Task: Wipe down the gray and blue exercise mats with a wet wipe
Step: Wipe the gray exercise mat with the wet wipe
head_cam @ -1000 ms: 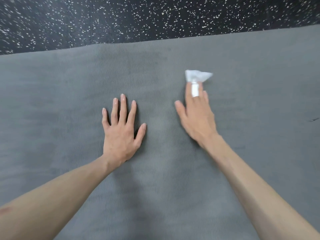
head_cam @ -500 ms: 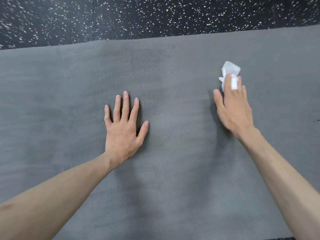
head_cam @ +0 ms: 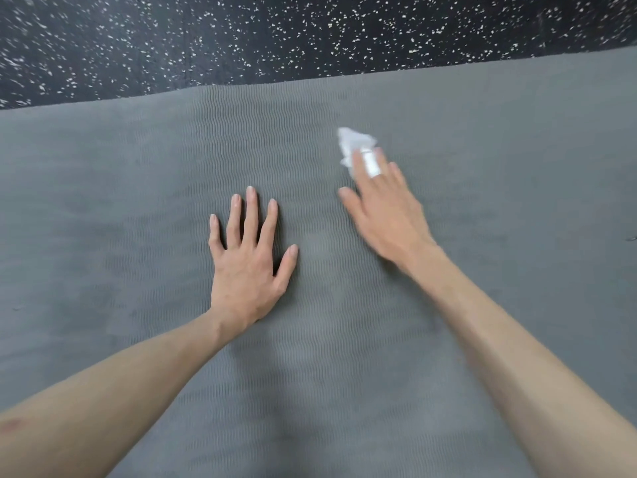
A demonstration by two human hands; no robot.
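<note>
Gray exercise mat [head_cam: 138, 208] fills most of the view, its wavy ribbed texture running across under both arms, with its far edge meeting a black floor [head_cam: 241, 39] flecked with white along the top. No blue mat shows in this view.

Left hand [head_cam: 246, 267] lies flat and open on the mat near the middle, palm down, fingers spread and pointing away from the person, holding nothing. The bare left forearm reaches in from the lower left corner.

Right hand [head_cam: 386, 215] is just to the right of it and a little farther out, blurred with motion. Its fingers are extended over a crumpled white wet wipe [head_cam: 353, 143], which pokes out beyond the fingertips and lies against the mat surface. The hand presses down on the wipe with the fingers rather than closing into a fist around it; a white band [head_cam: 371, 165] wraps one of the fingers, and whether it is part of the wipe or a separate bandage cannot be told. The thumb sticks out to the left, clear of the wipe. The two hands are near each other but not touching
</note>
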